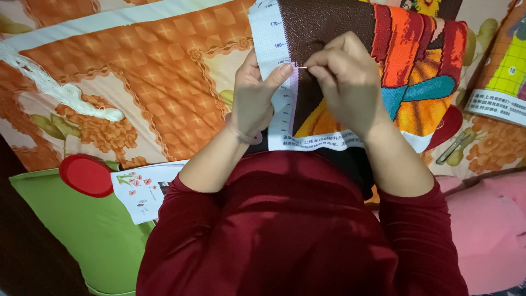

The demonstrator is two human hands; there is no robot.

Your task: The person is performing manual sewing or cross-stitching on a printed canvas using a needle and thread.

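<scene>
The left hand (253, 104) gripped the white printed edge of a colourful cross-stitch canvas (350, 60), thumb on top. The right hand (345, 82) was closed, fingertips pinching a thin metal needle (302, 67) at the brown stitched area. The canvas lay over the lap and the orange patterned bedsheet (142, 71). A hank of white thread (60, 90) lay well left (loose, in no container). A green cushion (82, 230) lay lower left.
</scene>
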